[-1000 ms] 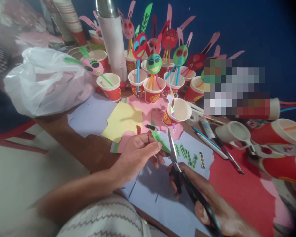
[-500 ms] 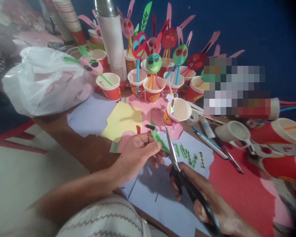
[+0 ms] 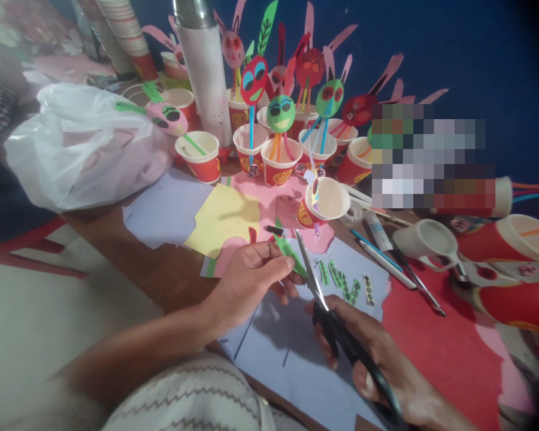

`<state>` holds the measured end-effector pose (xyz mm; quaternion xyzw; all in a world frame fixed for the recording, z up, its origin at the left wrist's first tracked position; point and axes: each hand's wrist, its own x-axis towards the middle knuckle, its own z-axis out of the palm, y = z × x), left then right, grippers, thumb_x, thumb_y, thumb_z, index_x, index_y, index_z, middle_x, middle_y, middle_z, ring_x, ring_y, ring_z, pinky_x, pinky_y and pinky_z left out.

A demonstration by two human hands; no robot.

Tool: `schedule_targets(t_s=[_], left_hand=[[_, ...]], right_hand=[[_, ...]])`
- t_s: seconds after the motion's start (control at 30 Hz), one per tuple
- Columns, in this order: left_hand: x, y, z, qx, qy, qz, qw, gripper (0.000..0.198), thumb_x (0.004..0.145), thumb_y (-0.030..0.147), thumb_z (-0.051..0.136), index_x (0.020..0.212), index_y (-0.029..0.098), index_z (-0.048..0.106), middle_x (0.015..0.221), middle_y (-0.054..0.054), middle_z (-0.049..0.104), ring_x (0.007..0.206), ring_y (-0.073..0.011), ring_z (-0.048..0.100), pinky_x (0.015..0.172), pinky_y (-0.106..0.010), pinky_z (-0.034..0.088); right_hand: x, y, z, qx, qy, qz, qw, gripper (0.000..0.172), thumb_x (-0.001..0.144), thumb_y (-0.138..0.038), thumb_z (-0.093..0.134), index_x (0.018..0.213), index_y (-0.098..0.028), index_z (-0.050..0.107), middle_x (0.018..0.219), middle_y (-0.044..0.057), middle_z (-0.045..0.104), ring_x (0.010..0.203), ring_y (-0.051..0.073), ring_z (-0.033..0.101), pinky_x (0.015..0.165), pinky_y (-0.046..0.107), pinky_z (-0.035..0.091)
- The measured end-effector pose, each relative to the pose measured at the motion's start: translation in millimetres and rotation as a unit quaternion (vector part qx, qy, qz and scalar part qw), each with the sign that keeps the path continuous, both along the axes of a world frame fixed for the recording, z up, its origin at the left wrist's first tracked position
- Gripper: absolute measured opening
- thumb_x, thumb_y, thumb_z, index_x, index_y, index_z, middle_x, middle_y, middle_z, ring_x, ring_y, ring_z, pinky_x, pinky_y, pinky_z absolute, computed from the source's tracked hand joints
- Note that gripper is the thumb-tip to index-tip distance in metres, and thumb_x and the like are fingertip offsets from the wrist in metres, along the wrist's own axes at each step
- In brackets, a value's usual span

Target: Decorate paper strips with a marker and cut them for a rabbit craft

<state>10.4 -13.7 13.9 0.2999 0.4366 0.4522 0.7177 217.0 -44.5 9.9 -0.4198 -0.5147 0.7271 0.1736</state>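
Left hand [image 3: 249,282] pinched green paper [image 3: 290,258], right hand [image 3: 377,365] clamped black-handled scissors [image 3: 336,329], hands just apart, red paper cup [image 3: 278,172] at twelve o'clock

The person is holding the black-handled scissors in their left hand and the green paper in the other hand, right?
Not quite: the head view shows the black-handled scissors in the right hand, not the left. The left hand does hold the green paper.
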Motion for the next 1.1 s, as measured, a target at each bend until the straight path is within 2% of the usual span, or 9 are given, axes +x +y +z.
schedule_targets(t_s=[0.2,0.7,0.93,1.1], left_hand=[[0.2,0.3,1.5,-0.014,0.009,0.006,1.000,0.016,0.075,0.025,0.064,0.069,0.012,0.057,0.061,-0.003,0.064,0.049,-0.0098,0.058,0.044,-0.020,0.048],[-0.7,1.0,1.2,-0.015,-0.009,0.003,1.000,0.015,0.075,0.024,0.065,0.071,0.011,0.059,0.062,-0.003,0.064,0.050,-0.0103,0.058,0.044,-0.021,0.048],[-1.8,0.3,0.2,-0.013,-0.010,-0.007,1.000,0.016,0.075,0.025,0.065,0.071,0.010,0.059,0.064,-0.005,0.065,0.050,-0.0105,0.058,0.044,-0.021,0.048],[-2.0,0.2,-0.5,-0.014,-0.010,-0.005,1.000,0.014,0.074,0.024,0.064,0.071,0.011,0.060,0.062,-0.004,0.064,0.049,-0.0106,0.058,0.043,-0.021,0.047]], right_hand=[[2.0,-0.1,0.0,0.031,-0.017,0.009,0.999,0.050,0.067,-0.044,0.068,0.111,-0.022,0.054,0.072,0.000,0.054,0.060,0.014,0.046,0.055,0.026,0.040],[0.0,4.2,4.1,0.031,-0.025,0.015,0.999,0.058,0.071,-0.064,0.063,0.106,-0.018,0.059,0.059,-0.005,0.044,0.052,0.009,0.033,0.046,0.022,0.026],[-4.0,1.9,4.2,-0.028,-0.014,-0.022,0.999,0.061,0.066,-0.067,0.066,0.099,-0.016,0.063,0.053,-0.005,0.047,0.043,0.007,0.037,0.042,0.021,0.029],[-4.8,-1.4,1.4,-0.023,-0.009,-0.041,0.999,0.060,0.067,-0.064,0.067,0.102,-0.016,0.062,0.053,-0.005,0.049,0.040,0.006,0.040,0.039,0.019,0.033]])
